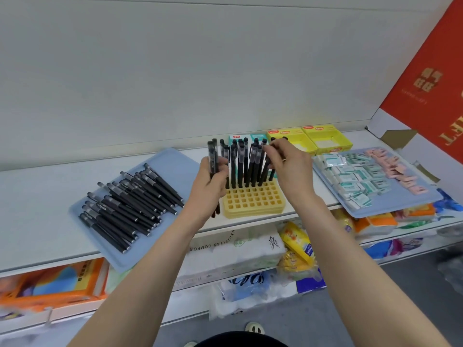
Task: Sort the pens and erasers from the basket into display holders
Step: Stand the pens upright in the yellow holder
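Left hand [210, 184] gripping pen bundle [212, 157], right hand [292, 166] pinching upright pen [265, 167]

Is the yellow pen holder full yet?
Partly full: black pens stand upright in the back rows of the yellow holder; its front rows of slots are empty.

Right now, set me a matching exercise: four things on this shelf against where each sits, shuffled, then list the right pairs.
1. loose black pens
2. pink erasers
3. yellow grid pen holder
4. yellow display boxes

A. on the right blue tray
B. at the back of the shelf
C. between the left hand and right hand
D. on the left blue tray

Pairs: 1-D, 2-A, 3-C, 4-B.
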A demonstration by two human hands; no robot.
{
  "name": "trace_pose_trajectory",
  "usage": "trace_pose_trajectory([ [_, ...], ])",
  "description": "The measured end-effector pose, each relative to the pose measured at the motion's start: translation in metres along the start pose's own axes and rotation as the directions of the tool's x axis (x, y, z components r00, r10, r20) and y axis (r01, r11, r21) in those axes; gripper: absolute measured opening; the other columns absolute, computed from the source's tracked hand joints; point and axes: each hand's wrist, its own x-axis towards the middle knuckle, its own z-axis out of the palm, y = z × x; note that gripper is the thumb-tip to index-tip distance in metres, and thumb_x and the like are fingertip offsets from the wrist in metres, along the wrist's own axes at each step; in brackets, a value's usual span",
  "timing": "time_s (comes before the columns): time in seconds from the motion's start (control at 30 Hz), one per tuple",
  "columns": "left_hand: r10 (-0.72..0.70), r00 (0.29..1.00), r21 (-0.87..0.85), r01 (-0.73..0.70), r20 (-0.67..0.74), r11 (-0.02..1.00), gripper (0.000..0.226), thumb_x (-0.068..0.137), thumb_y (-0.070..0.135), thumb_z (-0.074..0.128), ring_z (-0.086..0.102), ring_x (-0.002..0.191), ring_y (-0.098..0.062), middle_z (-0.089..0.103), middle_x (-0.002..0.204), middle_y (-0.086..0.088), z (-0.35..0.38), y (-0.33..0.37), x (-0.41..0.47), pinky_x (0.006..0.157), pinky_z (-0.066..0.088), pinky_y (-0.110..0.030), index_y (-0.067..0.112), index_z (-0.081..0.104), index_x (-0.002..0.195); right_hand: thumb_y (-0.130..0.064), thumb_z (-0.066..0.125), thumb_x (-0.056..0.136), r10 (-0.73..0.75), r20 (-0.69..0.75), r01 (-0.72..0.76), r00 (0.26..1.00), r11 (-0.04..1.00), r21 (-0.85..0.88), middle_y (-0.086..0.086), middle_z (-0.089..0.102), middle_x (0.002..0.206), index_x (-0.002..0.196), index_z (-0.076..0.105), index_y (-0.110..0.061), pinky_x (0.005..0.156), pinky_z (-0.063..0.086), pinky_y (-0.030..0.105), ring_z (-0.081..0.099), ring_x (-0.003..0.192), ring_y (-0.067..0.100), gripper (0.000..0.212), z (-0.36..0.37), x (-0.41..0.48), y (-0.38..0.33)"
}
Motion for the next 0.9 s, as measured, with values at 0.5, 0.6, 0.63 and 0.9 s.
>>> trace_pose_trajectory([
  [0.5,0.086,0.983,0.147,-0.11,0.164,0.983,0.026,0.102,0.02,0.046,0.068,0.099,-0.011,0.073,0.106,-0.002,0.024,0.006,0.004,0.093,0.053,-0.033,0.011,0.061,0.121,-0.031,0.061,0.093,-0.003,0.192,-0.055,0.981,0.953,0.297,-0.009,0.062,0.071,0.082,0.063,-0.022,0.065,0.045,0.034,0.055,0.066,0.01,0.014,-0.022,0.001,-0.038],
  [0.6,0.132,0.984,0.172,-0.152,0.124,0.973,0.025,0.103,0.019,0.043,0.066,0.1,-0.009,0.072,0.107,0.004,0.026,0.007,0.005,0.095,0.05,-0.03,0.02,0.061,0.121,-0.03,0.056,0.096,0.092,0.027,-0.096,0.995,0.945,0.314,-0.003,0.068,0.073,0.09,0.057,-0.016,0.059,0.053,0.042,0.065,0.065,0.019,0.016,-0.036,0.006,-0.023],
  [0.63,0.136,0.986,0.162,-0.15,0.096,0.975,0.024,0.104,0.017,0.042,0.067,0.09,-0.01,0.072,0.1,0.005,0.026,0.007,0.005,0.089,0.052,-0.03,0.021,0.061,0.118,-0.031,0.054,0.097,0.103,-0.032,-0.091,0.994,0.959,0.27,-0.002,0.068,0.073,0.092,0.055,-0.015,0.059,0.055,0.043,0.066,0.063,0.019,0.017,-0.039,0.007,-0.017],
  [0.9,0.068,0.995,0.023,-0.07,0.067,0.997,0.021,0.103,0.018,0.038,0.03,0.055,-0.006,0.042,0.07,0.012,0.026,0.006,0.004,0.056,0.027,-0.024,0.024,0.053,0.115,-0.034,0.052,0.1,0.013,-0.091,-0.012,0.996,1.0,0.01,0.001,0.07,0.077,0.1,0.054,-0.02,0.067,0.053,0.04,0.068,0.067,0.015,0.014,-0.02,-0.001,0.007],
])
